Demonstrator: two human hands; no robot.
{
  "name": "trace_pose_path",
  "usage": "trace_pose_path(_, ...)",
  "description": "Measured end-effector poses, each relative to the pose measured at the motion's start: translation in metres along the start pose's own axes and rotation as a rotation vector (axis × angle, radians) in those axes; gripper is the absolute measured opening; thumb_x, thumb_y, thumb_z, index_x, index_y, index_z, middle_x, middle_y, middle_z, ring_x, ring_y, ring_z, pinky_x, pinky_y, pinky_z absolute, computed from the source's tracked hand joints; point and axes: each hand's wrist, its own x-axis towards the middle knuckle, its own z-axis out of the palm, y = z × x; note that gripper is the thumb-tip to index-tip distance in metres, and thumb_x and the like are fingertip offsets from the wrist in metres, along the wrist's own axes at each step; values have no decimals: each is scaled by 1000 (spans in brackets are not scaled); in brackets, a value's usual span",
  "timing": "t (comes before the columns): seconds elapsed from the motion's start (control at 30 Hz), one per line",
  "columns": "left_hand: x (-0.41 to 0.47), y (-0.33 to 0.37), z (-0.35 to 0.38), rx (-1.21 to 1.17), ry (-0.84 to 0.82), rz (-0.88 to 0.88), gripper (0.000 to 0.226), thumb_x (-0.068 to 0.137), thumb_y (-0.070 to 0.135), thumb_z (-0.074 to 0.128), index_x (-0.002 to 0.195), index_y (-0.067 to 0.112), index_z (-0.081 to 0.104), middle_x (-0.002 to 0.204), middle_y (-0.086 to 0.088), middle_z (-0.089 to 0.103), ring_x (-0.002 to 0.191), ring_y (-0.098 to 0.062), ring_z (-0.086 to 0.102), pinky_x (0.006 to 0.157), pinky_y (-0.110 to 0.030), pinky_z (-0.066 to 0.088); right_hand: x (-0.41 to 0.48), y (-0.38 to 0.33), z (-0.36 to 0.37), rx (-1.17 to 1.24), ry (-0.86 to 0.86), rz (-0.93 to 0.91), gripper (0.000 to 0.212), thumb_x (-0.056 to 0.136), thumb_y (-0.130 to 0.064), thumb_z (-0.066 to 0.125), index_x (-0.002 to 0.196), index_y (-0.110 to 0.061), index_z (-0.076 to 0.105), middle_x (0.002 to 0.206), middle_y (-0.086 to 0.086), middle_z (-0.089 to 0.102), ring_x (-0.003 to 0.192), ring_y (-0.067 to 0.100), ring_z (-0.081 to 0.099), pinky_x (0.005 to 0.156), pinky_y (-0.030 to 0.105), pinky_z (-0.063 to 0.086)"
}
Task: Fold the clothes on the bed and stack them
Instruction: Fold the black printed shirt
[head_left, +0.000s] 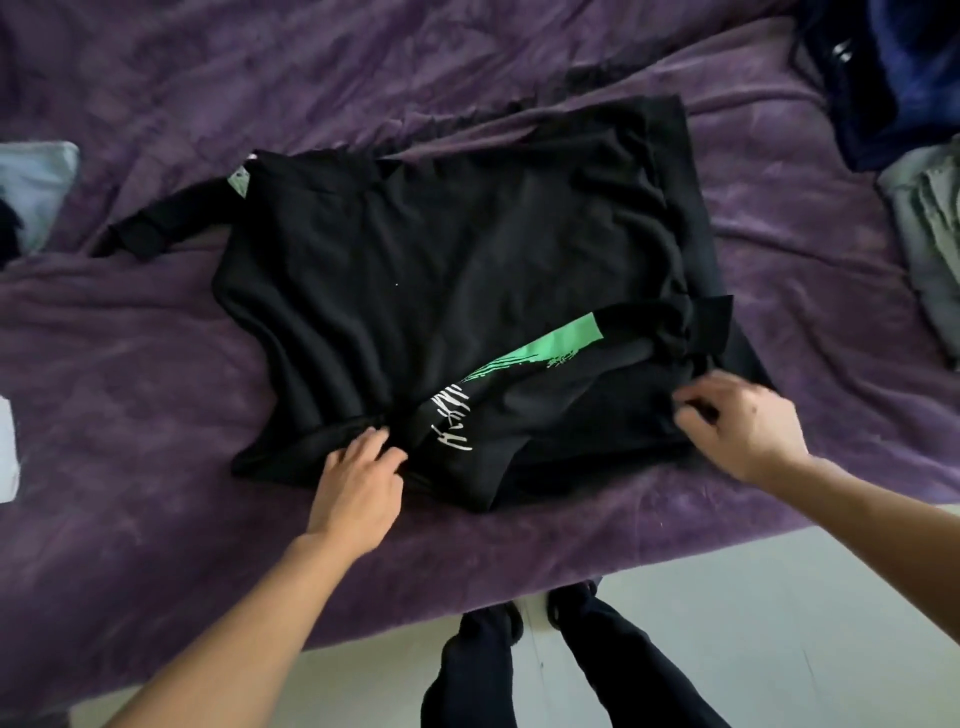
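I saw the black shirt (457, 260) half folded on the bed (130, 389); my left hand (358, 483) clenched its near hem in curled fingers (382, 444); my right hand (743, 421) pinched its right edge; grey clothes (930, 234) lay far right.

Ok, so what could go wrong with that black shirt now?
The sleeve sticks out sideways from the black shirt; it might hang out of the finished bundle. The cloth is bunched up near the right hand, so wrinkles could get folded in. The turned-up flap by the left hand lies slanted, so the fold may come out crooked.
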Motion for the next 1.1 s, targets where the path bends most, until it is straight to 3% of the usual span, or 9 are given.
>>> trace_pose_path(0.1,22,-6,-19,-192,293,-176,37,91,21,49,124,11,61,131,-12,57,120,-34,51,94,-47,40,53,-17,-15,95,274,150,49,75,-50,63,115,-23,54,118,8,52,113,31,47,84,45,45)
trace_pose_path(0.17,39,-11,-26,-237,230,-234,44,92,28,57,132,11,53,123,-11,62,117,-34,53,94,-47,41,85,-18,-14,10,72,321,65,75,-47,71,130,-23,45,132,12,48,123,35,42,95,49,40)
trace_pose_path(0.27,56,-10,-25,-277,-3,-160,26,90,25,62,114,17,65,89,-7,72,95,-32,63,81,-40,47,103,-13,-10,88,-34,415,42,82,-35,70,118,-14,64,111,18,66,106,36,59,90,40,47)
trace_pose_path(0.4,63,-30,-32,-234,188,-96,8,88,12,63,90,9,70,74,-13,69,72,-35,65,60,-40,49,83,8,-27,466,106,548,16,78,-24,76,79,-9,71,67,5,65,63,17,60,58,28,49)
trace_pose_path(0.5,69,-40,-33,-91,296,77,4,80,5,72,83,7,69,72,-10,68,67,-33,64,56,-38,51,64,27,-29,259,-221,705,24,72,-29,84,85,-13,72,76,9,68,68,22,62,60,23,46)
trace_pose_path(0.6,75,-39,-24,68,148,226,12,78,14,75,89,10,70,80,-9,65,78,-32,62,66,-41,51,50,23,-15,-300,-326,651,51,72,-47,78,114,-22,62,108,13,65,99,33,61,75,35,44)
trace_pose_path(0.7,94,-50,-28,82,118,258,17,77,18,75,91,11,69,87,-10,62,82,-33,60,68,-43,49,61,0,0,-474,-244,509,56,73,-40,75,120,-19,53,117,14,55,112,35,49,89,45,41)
trace_pose_path(0.93,221,-128,-136,11,523,47,55,70,2,60,124,13,56,133,-19,47,111,-42,47,84,-50,40,156,-122,4,-233,-81,205,60,75,-32,69,131,-21,50,123,14,54,115,36,48,89,46,42)
trace_pose_path(1.1,292,-189,-173,59,88,-149,78,72,9,70,141,23,37,153,-10,25,138,-34,25,107,-54,27,208,-218,43,-85,-127,11,61,80,-31,65,137,-22,44,130,9,50,118,32,46,88,42,44)
